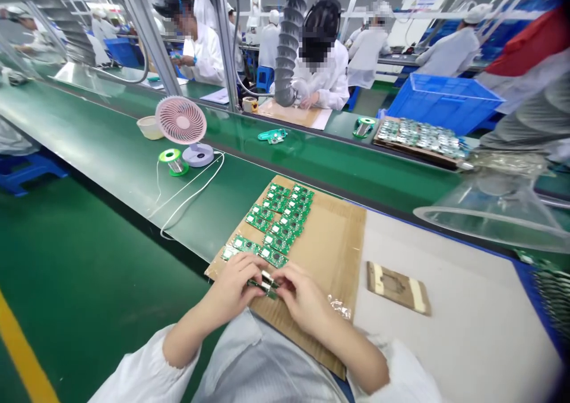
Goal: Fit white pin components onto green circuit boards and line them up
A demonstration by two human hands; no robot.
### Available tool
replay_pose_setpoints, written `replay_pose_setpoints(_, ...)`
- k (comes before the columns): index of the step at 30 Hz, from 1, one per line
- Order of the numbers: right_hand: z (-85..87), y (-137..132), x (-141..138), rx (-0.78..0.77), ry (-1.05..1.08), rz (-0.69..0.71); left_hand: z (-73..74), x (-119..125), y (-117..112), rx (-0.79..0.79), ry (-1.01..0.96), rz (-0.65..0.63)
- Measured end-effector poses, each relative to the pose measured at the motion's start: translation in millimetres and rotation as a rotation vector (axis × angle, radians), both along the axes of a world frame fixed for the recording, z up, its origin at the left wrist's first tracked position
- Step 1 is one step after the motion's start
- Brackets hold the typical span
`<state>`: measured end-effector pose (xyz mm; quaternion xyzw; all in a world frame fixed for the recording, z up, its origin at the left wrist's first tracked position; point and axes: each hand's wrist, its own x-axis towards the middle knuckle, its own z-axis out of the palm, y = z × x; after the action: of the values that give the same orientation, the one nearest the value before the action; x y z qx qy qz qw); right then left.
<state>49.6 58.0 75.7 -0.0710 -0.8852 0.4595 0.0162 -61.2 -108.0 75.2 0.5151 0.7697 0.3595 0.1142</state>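
The left hand (pixel 231 287) and the right hand (pixel 303 301) are both closed to a pinch, with curled fingers, and together hold a small green circuit board (pixel 256 283) carrying a metal fitting (pixel 267 280). The board's long axis runs roughly across the body, from hand to hand, tilting slightly down toward the right hand. Its exact facing cannot be determined, as the fingers cover much of it. The board lies between the hands, over the near part of a cardboard sheet (pixel 332 243). Directly ahead of the hands, more green circuit boards (pixel 278 222) lie in close columns on the sheet, extending away from the hands. A scrap of transparent plastic (pixel 339 307) lies just beside the right hand. Farther right, a brown rectangular pad (pixel 398 289) rests on a white bench mat (pixel 449 308). Ahead and left of the hands stand a solder wire spool (pixel 174 162) and a pink desk fan (pixel 181 121). Well ahead and to the right, a brown tray (pixel 416 152) holds rows of circuit boards. Behind it stands a blue plastic crate (pixel 440 109); its contents cannot be seen.
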Motion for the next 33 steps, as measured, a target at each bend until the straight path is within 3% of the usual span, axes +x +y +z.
replay_pose_setpoints(2,4.4,6,0,0.0,0.01,0.004,-2.2,0,0,-0.041,-0.019,0.014)
replay_pose_setpoints(4,4.0,14,-4,0.04,-0.001,-0.089,-4.8,0,-1,-0.079,-0.043,0.046)
replay_pose_setpoints(6,-1.1,20,-10,0.101,-0.024,-0.204,-6.8,2,-3,-0.086,-0.062,0.059)
replay_pose_setpoints(9,-11.6,21,-19,0.15,-0.049,-0.271,-7.3,3,-3,-0.076,-0.039,0.007)
replay_pose_setpoints(12,-14.8,16,-19,0.139,-0.044,-0.279,-4.6,2,-1,-0.071,0.015,-0.02)
replay_pose_setpoints(16,-4.5,13,-8,0.093,-0.034,-0.203,0.4,0,4,-0.061,0.102,-0.017)
replay_pose_setpoints(19,4.9,19,-7,0.081,-0.036,-0.14,2.4,-2,7,-0.072,0.079,-0.096)
replay_pose_setpoints(21,7.8,23,-13,0.116,-0.024,-0.169,2.2,-3,9,-0.085,0.036,-0.106)
replay_pose_setpoints(25,2.8,27,-30,0.231,0.025,-0.232,0.4,-3,8,-0.091,-0.028,-0.022)
replay_pose_setpoints(27,-2.6,26,-35,0.264,0.034,-0.221,1.2,-3,7,-0.104,-0.02,-0.04)
replay_pose_setpoints(33,-9.9,25,-40,0.238,0.047,-0.261,7.1,-1,9,-0.121,-0.006,-0.057)
